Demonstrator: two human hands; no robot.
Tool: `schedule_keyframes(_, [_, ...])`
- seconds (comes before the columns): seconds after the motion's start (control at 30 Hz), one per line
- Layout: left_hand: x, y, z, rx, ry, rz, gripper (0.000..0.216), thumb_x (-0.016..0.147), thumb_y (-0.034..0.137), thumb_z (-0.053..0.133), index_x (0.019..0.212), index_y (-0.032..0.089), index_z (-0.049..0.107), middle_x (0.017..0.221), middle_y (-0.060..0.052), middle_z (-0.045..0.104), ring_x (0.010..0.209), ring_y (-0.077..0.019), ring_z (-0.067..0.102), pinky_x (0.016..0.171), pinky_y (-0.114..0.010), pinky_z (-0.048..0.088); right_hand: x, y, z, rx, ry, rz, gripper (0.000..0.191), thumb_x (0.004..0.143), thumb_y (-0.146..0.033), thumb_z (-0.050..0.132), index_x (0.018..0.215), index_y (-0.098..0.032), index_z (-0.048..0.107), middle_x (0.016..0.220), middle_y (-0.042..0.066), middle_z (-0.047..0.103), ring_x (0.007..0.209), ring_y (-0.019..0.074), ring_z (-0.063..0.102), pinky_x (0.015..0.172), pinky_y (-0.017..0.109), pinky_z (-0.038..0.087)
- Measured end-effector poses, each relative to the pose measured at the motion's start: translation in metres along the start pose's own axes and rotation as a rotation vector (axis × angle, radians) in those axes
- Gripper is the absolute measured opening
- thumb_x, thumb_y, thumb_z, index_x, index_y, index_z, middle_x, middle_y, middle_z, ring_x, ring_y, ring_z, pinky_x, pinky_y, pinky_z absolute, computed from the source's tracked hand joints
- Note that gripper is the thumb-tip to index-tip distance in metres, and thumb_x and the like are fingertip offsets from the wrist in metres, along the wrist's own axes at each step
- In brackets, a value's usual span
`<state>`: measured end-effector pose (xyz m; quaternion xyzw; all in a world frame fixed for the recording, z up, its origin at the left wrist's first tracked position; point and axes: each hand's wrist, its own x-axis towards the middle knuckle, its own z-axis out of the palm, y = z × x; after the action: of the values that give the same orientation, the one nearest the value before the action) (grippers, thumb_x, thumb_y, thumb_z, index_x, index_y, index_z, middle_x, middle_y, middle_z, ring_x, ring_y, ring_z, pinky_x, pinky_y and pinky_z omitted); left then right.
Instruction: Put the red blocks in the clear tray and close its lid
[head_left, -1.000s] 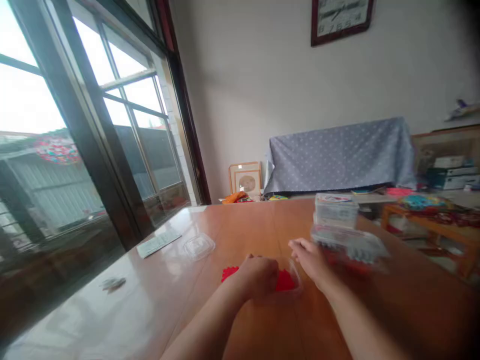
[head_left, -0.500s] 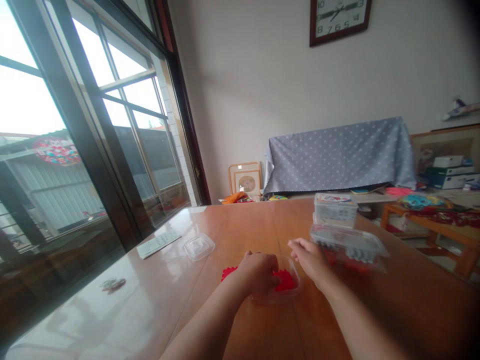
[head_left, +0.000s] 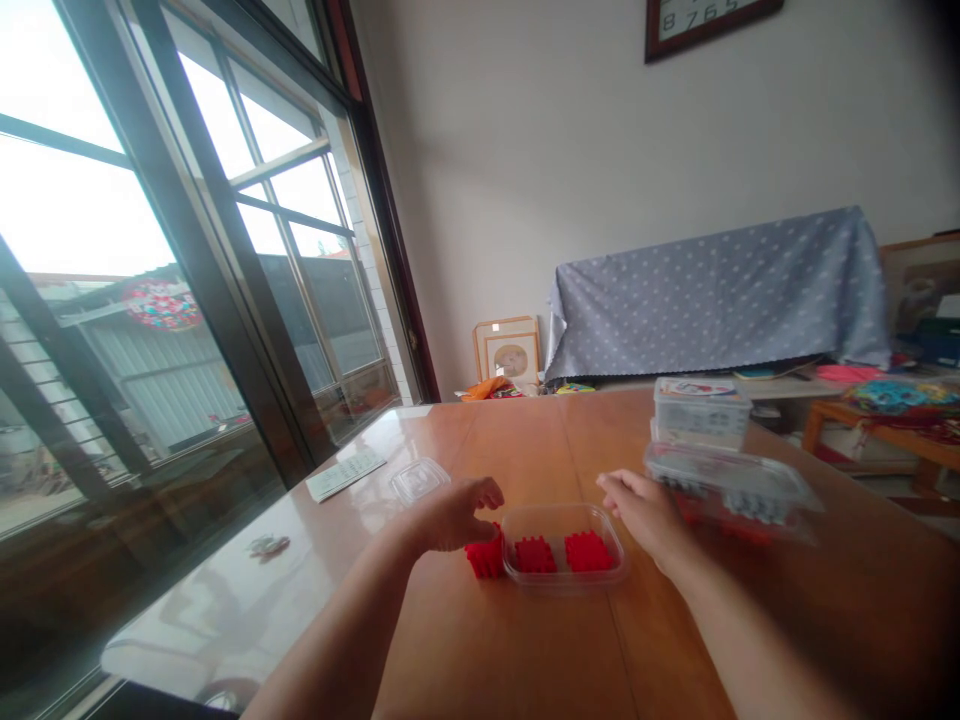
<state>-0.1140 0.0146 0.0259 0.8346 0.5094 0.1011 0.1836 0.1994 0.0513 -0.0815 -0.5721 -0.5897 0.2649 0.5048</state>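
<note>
Head view, looking fwd and down over a wooden table (head_left: 525,650) – we see both bare hands out in front, approx. mid-table.

Left hand (head_left: 450,515) hovers low with fingers loosely bent and apart, nothing clamped in it. Directly under its fingertips sits a red toothed plastic piece (head_left: 485,557), on the table just outside the left wall of a clear plastic container (head_left: 561,510). We cannot tell whether the hand touches that piece or only hangs over it.

Inside the container lie two more red pieces (head_left: 589,551), side by side, flat on the bottom. The container stands upright and lidless between the two hands.

Right hand (head_left: 646,510) rests near the container's right rear corner, fingers relaxed and slightly spread, holding nothing – we can't make out contact w/ the rim.

Just right of that hand is a shut clear box (head_left: 731,485) w/ pale and red contents, and behind it a smaller lidded box (head_left: 701,412) w/ a printed label.

Left of the hands a loose clear lid (head_left: 420,481) lies flat, a paper slip (head_left: 345,474) beyond it near the window (head_left: 150,250). In the bkgd., a grey dotted cloth (head_left: 712,290) covers some furniture along the wall.
</note>
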Motion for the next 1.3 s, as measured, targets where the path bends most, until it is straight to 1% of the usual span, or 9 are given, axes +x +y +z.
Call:
schedule_keyframes(0.17, [-0.015, -0.004, 0.002, 0.066, -0.051, -0.021, 0.053, 0.066, 0.029, 0.076, 0.118, 0.026, 0.062, 0.118, -0.006, 0.066, 0.103, -0.0253, 0.064, 0.086, -0.033, 0.053, 0.0, 0.001, 0.0, -0.002, -0.007, 0.004, 0.041, 0.089, -0.056, 0.052, 0.075, -0.022, 0.069, 0.068, 0.002, 0.071, 0.066, 0.0191, 0.063, 0.063, 0.029, 0.042])
schedule_keyframes(0.33, [-0.017, -0.004, 0.009, 0.103, -0.041, -0.007, 0.05, 0.066, 0.028, 0.077, 0.114, 0.026, 0.062, 0.115, -0.005, 0.066, 0.098, -0.0248, 0.064, 0.082, -0.032, 0.052, 0.001, 0.003, 0.0, -0.022, -0.009, 0.012, 0.042, 0.089, -0.057, 0.051, 0.075, -0.022, 0.069, 0.068, 0.002, 0.071, 0.067, 0.0194, 0.063, 0.062, 0.029, 0.042])
schedule_keyframes(0.5, [-0.017, -0.003, 0.005, 0.078, 0.017, 0.009, 0.046, 0.067, 0.023, 0.073, 0.112, 0.023, 0.062, 0.113, -0.006, 0.066, 0.096, -0.0225, 0.064, 0.081, -0.03, 0.052, 0.0, 0.003, 0.0, -0.028, -0.011, 0.022, 0.04, 0.089, -0.056, 0.052, 0.076, -0.022, 0.069, 0.069, 0.001, 0.071, 0.067, 0.0192, 0.063, 0.063, 0.029, 0.041])
schedule_keyframes(0.6, [-0.015, 0.006, 0.001, 0.046, 0.063, 0.056, 0.043, 0.07, 0.022, 0.072, 0.112, 0.021, 0.063, 0.112, -0.006, 0.066, 0.095, -0.0212, 0.064, 0.081, -0.029, 0.052, 0.0, 0.002, 0.001, -0.027, -0.008, 0.026, 0.041, 0.088, -0.057, 0.052, 0.075, -0.022, 0.069, 0.069, 0.002, 0.071, 0.067, 0.0197, 0.063, 0.062, 0.029, 0.041])
schedule_keyframes(0.7, [-0.008, 0.024, 0.003, 0.037, 0.065, 0.104, 0.046, 0.073, 0.027, 0.072, 0.118, 0.024, 0.064, 0.115, -0.006, 0.064, 0.095, -0.0208, 0.064, 0.081, -0.029, 0.052, -0.001, 0.0, 0.001, -0.026, -0.003, 0.034, 0.041, 0.087, -0.057, 0.052, 0.073, -0.022, 0.068, 0.068, 0.002, 0.071, 0.067, 0.0205, 0.063, 0.063, 0.03, 0.042])
schedule_keyframes(0.8, [0.0, 0.045, 0.009, 0.065, 0.038, 0.113, 0.049, 0.074, 0.032, 0.074, 0.122, 0.027, 0.065, 0.118, -0.005, 0.063, 0.094, -0.021, 0.065, 0.081, -0.029, 0.052, -0.001, -0.002, 0.001, -0.016, 0.001, 0.038, 0.041, 0.086, -0.057, 0.053, 0.073, -0.022, 0.068, 0.067, 0.003, 0.071, 0.067, 0.0209, 0.064, 0.062, 0.03, 0.042])
schedule_keyframes(0.93, [0.01, 0.064, 0.018, 0.167, -0.034, 0.12, 0.042, 0.073, 0.039, 0.076, 0.114, 0.03, 0.069, 0.114, -0.003, 0.064, 0.094, -0.0229, 0.065, 0.087, -0.034, 0.05, -0.001, -0.002, -0.001, -0.011, -0.006, 0.031, 0.042, 0.086, -0.058, 0.052, 0.074, -0.021, 0.069, 0.067, 0.002, 0.07, 0.066, 0.0202, 0.063, 0.062, 0.029, 0.042])
schedule_keyframes(1.07, [0.018, 0.065, 0.025, 0.26, -0.076, 0.101, 0.04, 0.07, 0.046, 0.079, 0.107, 0.031, 0.071, 0.109, -0.003, 0.066, 0.102, -0.0278, 0.063, 0.095, -0.042, 0.045, -0.001, -0.003, -0.002, -0.002, -0.013, 0.022, 0.043, 0.088, -0.058, 0.052, 0.076, -0.021, 0.07, 0.068, 0.002, 0.07, 0.068, 0.0202, 0.063, 0.064, 0.03, 0.043])
schedule_keyframes(1.3, [0.023, 0.056, 0.029, 0.295, -0.119, 0.095, 0.045, 0.066, 0.046, 0.081, 0.108, 0.031, 0.072, 0.107, -0.005, 0.068, 0.107, -0.0318, 0.06, 0.093, -0.043, 0.044, -0.002, -0.003, -0.001, -0.008, 0.002, 0.005, 0.042, 0.089, -0.058, 0.051, 0.074, -0.022, 0.068, 0.068, 0.002, 0.07, 0.066, 0.0195, 0.063, 0.062, 0.029, 0.042])
